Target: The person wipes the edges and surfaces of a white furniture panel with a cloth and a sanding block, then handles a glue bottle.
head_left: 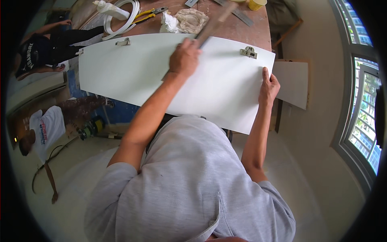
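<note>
A white panel [225, 80] lies in front of me, overhanging the near side of the brown table. My left hand [184, 58] is closed round a long flat brown bar [215, 25], which is blurred by motion. The bar slants up and right past the panel's far edge; its short other end shows below my wrist. My right hand [269, 85] grips the panel's right edge, thumb on top and fingers hidden beneath. Two metal cabinet hinges sit along the far edge: a left hinge [123, 42] and a right hinge [248, 52], close to my right hand.
On the table [260, 30] lie yellow-handled pliers [149, 15], a white coil [108, 25], a white bottle [112, 9], crumpled plastic [191, 21], a metal ruler [242, 18] and a yellow cup [257, 4]. Another panel [291, 82] leans at right. Two people [38, 54] are at left.
</note>
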`<move>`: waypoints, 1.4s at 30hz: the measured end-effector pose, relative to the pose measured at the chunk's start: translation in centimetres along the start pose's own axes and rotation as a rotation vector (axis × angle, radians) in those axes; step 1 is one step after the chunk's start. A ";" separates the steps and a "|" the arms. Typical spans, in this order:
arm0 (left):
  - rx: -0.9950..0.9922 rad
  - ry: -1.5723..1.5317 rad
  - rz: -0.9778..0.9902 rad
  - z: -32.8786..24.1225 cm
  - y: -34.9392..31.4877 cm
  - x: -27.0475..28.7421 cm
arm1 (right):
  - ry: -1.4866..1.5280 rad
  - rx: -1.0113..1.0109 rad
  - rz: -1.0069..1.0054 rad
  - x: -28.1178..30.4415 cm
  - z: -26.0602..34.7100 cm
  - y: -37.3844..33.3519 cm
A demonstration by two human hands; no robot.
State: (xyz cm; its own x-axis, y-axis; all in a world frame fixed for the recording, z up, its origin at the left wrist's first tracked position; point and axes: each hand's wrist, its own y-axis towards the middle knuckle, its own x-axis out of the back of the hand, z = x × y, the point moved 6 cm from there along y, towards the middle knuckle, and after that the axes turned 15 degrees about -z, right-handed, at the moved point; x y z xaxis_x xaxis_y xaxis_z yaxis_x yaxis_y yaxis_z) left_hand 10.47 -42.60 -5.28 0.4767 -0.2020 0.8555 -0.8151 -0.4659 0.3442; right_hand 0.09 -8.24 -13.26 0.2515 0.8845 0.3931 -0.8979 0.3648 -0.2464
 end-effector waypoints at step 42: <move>0.138 0.164 -0.130 12.3 1.2 4.3 | 0.025 0.044 0.002 0.2 1.1 -0.5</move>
State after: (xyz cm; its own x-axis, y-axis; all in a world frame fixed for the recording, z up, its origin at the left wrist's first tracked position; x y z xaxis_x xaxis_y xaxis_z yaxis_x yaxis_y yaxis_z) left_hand 15.60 -54.63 -6.00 0.5060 0.0047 0.8625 -0.6923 -0.5943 0.4094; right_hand 0.16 -8.55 -12.07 0.2576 0.8925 0.3704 -0.9135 0.3498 -0.2076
